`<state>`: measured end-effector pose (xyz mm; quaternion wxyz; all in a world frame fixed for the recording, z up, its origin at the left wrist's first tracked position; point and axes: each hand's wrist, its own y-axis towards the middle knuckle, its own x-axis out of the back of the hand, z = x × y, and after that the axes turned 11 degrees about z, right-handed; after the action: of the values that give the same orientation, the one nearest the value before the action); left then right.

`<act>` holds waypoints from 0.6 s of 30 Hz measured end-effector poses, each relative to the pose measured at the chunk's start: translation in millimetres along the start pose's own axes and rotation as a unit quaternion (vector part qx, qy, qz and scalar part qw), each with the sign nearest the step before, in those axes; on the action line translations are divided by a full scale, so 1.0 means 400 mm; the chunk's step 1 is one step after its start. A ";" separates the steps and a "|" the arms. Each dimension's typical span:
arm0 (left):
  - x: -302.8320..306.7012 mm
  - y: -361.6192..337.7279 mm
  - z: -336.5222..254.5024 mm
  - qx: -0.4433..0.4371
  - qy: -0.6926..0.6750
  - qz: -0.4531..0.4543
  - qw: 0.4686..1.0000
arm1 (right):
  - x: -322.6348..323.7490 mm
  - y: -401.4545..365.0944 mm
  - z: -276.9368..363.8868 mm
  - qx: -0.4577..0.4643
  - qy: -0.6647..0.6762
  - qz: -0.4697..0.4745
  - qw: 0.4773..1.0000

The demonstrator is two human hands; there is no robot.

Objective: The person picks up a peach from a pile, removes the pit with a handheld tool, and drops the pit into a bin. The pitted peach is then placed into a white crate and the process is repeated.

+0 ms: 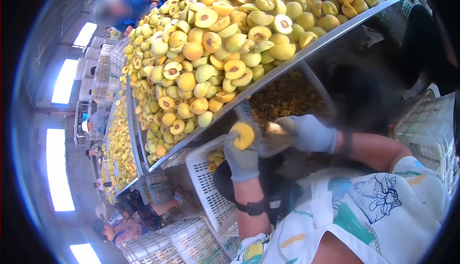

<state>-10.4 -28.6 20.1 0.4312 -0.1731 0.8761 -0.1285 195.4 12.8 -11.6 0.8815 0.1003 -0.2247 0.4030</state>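
Note:
My left hand [243,161], in a grey glove with a black wristband, grips a yellow peach [243,135] with its cut face showing. My right hand [306,133], also gloved, is closed around a small pale object [276,129] right next to the peach; what it is stays unclear. Both hands hover below the edge of a long metal table [287,65] piled with halved and whole yellow peaches [215,48]. A white plastic crate [206,182] with a few peaches in it sits just under my left hand.
Under the table lies a heap of brown pits [287,96]. More white crates stand at the right [426,120] and bottom [177,242]. A second peach-covered table [117,144] runs along the left. Other people work at the far end [129,5] and lower left [124,225].

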 end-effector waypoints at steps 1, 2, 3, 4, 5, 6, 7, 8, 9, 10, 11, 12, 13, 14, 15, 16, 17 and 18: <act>0.009 0.008 0.031 -0.023 0.047 0.019 0.998 | 0.003 -0.001 0.001 0.000 -0.018 0.012 1.000; 0.027 0.020 0.059 -0.046 0.094 0.037 0.994 | 0.005 -0.003 0.002 -0.001 -0.035 0.024 0.999; 0.037 0.027 0.083 -0.069 0.140 0.055 0.986 | 0.008 -0.005 0.000 0.000 -0.052 0.037 0.998; 0.027 0.026 0.099 -0.069 0.144 0.048 0.986 | 0.006 -0.003 -0.007 -0.009 -0.074 0.046 0.996; 0.022 0.025 0.115 -0.102 0.243 0.057 0.963 | 0.005 -0.004 -0.007 -0.011 -0.086 0.036 0.996; 0.019 0.023 0.128 -0.135 0.340 0.065 0.928 | 0.003 -0.004 -0.007 -0.012 -0.099 0.027 0.995; 0.015 0.023 0.136 -0.166 0.433 0.072 0.883 | 0.001 -0.005 -0.009 -0.012 -0.111 0.018 0.994; 0.007 0.026 0.138 -0.150 0.369 0.055 0.916 | -0.004 -0.004 -0.017 -0.012 -0.106 0.022 0.994; -0.003 0.029 0.139 -0.133 0.303 0.038 0.943 | -0.012 -0.001 -0.028 -0.012 -0.101 0.026 0.994; -0.010 0.030 0.140 -0.115 0.236 0.020 0.965 | -0.016 0.000 -0.034 -0.012 -0.096 0.029 0.995; -0.015 0.030 0.141 -0.115 0.237 0.016 0.964 | -0.016 -0.003 -0.033 -0.012 -0.091 0.025 0.995; -0.019 0.030 0.143 -0.116 0.238 0.013 0.964 | -0.015 -0.006 -0.029 -0.012 -0.088 0.021 0.996; -0.021 0.032 0.145 -0.117 0.238 0.010 0.964 | -0.015 -0.008 -0.027 -0.011 -0.084 0.017 0.996; -0.018 0.036 0.150 -0.130 0.247 0.011 0.960 | -0.020 -0.008 -0.029 -0.024 -0.083 0.022 0.996; -0.010 0.043 0.156 -0.144 0.255 0.011 0.956 | -0.031 -0.006 -0.035 -0.037 -0.082 0.026 0.996; -0.006 0.047 0.162 -0.157 0.264 0.011 0.952 | -0.041 -0.004 -0.040 -0.050 -0.080 0.030 0.995; -0.009 0.048 0.169 -0.188 0.326 -0.001 0.927 | -0.048 -0.004 -0.041 -0.056 -0.066 0.032 0.996; -0.013 0.049 0.178 -0.218 0.385 -0.014 0.897 | -0.054 -0.004 -0.042 -0.061 -0.053 0.033 0.996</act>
<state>45.6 -13.9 -26.1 0.0102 -0.2119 0.9772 0.0032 189.6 3.5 -36.7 0.8590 0.0596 -0.2982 0.4118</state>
